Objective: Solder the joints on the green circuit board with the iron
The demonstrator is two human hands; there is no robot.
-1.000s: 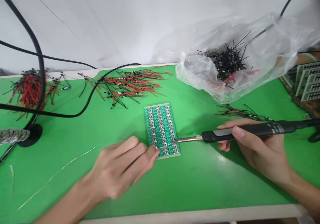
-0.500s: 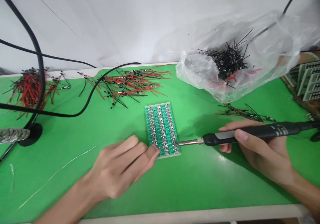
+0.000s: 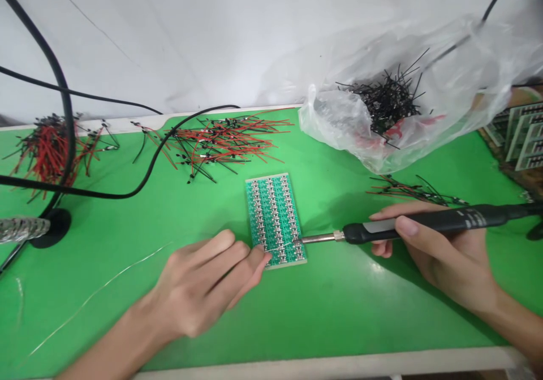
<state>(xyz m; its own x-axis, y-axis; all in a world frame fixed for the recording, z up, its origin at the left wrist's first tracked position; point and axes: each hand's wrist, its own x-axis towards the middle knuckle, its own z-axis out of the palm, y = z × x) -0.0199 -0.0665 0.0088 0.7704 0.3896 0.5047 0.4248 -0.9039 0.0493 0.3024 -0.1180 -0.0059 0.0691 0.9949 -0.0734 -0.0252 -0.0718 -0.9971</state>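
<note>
A green circuit board (image 3: 271,210) with rows of small metal parts lies flat on the green table. My left hand (image 3: 212,284) pinches a thin solder wire (image 3: 280,247) over the board's lower part, its fingertips at the lower left corner. The wire's long tail lies on the table to the left. In my right hand (image 3: 445,255) is a black soldering iron (image 3: 382,230), held like a pen. Its metal tip touches or nearly touches the board's right edge, close to the wire's end.
Red and black wires (image 3: 229,139) lie behind the board, with another bunch (image 3: 51,154) at the left. A plastic bag (image 3: 339,120) of black wires stands back right. Black cables (image 3: 144,185) cross the left side. More boards (image 3: 530,142) stand at the far right.
The soldering iron and its tip have shifted slightly up and to the left along the board's right edge. My left hand has hardly moved.
</note>
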